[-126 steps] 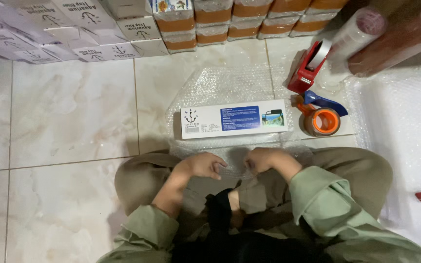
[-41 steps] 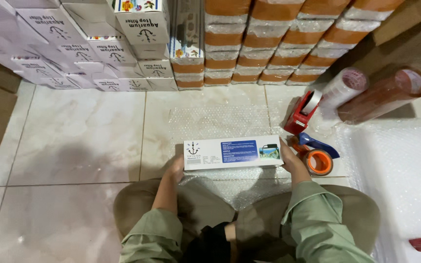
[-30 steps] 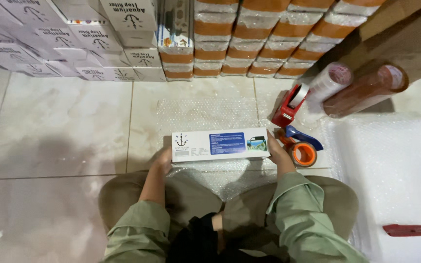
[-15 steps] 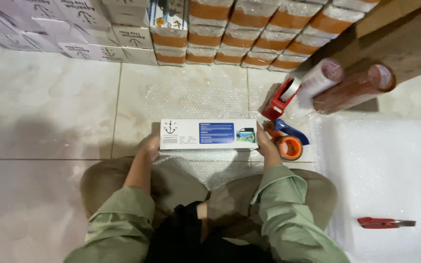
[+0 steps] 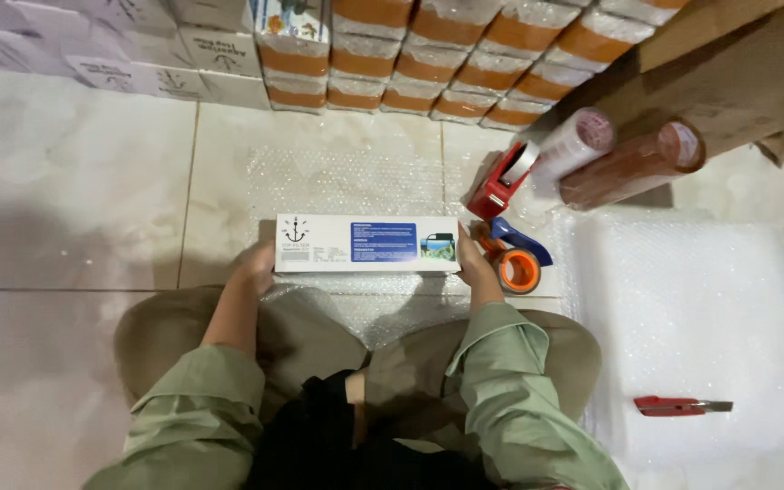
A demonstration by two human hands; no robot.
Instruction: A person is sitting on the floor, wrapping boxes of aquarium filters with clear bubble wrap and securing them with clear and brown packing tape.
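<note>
A long white box (image 5: 365, 242) with a blue label panel lies on a sheet of bubble wrap (image 5: 347, 177) spread over the tiled floor. My left hand (image 5: 254, 266) grips the box's left end and my right hand (image 5: 474, 269) grips its right end. I am crouched over it, knees just below the box, green sleeves on both arms.
Right of the box lie a blue tape dispenser with an orange roll (image 5: 517, 263) and a red one (image 5: 499, 184). Two tape-roll stacks (image 5: 632, 163) lean on a cardboard carton (image 5: 728, 82). A bubble wrap pile (image 5: 691, 318) holds a red utility knife (image 5: 682, 406). Stacked boxes (image 5: 392, 54) line the back.
4.2 s ago my hands rested at my knees below the box; now each grips an end of it. The view has since shifted, showing the knife and more of the right side.
</note>
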